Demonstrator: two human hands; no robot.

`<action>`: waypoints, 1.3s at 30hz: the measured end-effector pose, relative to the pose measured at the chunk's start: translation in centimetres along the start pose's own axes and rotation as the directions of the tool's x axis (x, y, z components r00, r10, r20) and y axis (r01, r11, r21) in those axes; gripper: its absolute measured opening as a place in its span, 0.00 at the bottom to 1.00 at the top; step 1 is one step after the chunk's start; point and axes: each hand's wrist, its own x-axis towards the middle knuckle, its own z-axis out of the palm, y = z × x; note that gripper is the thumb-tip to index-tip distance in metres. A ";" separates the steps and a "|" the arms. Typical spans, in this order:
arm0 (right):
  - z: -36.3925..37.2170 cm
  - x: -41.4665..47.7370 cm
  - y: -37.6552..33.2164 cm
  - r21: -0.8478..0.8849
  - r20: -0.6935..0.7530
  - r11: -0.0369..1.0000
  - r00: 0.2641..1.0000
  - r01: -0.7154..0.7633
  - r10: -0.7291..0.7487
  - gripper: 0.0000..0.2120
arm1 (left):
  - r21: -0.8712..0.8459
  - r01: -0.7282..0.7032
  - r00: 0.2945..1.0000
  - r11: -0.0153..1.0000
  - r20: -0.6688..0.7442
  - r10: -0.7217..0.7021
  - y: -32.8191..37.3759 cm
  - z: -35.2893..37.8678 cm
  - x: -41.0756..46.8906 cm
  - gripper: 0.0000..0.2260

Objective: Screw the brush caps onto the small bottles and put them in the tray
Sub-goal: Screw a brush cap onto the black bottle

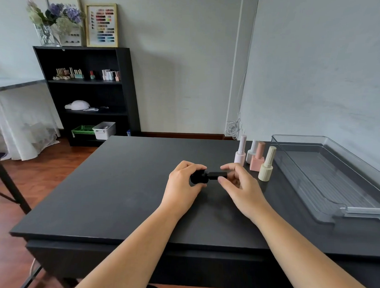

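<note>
Head view is showing the left hand (183, 182) gripping a black bottle (198, 177) at frame centre while right hand (237, 185) fingers are pinching its cap (217, 175); four capped bottles (255, 156) are waiting beside the seemingly empty tray (325, 215) at right.

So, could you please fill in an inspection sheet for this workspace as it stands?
Surface: black table, matte, nothing spilled.
Job's things: black bottle with its cap held sideways above the table; four capped bottles standing beside the tray; nothing in the tray.
Clutter: nothing seen.
Grippers: left hand grips the bottle; right hand pinches the cap.
Cables: white coil by the wall.
Surroundings: black shelf, flowers, colour chart.
</note>
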 end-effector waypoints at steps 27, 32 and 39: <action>-0.3 0.0 0.1 -0.091 0.016 0.990 0.994 0.105 -0.104 0.06 | 0.002 0.004 1.000 1.000 0.013 -0.004 0.1 -0.2 0.1 0.16; -0.2 0.3 -0.2 -0.221 -0.023 0.975 1.000 0.000 -0.005 0.17 | 0.006 -0.007 0.999 1.000 0.046 0.006 0.2 -0.2 0.1 0.16; -0.3 0.0 0.1 -0.138 0.075 0.983 0.991 0.117 -0.108 0.05 | -0.007 0.002 0.999 1.000 0.040 -0.002 0.2 -0.3 0.0 0.16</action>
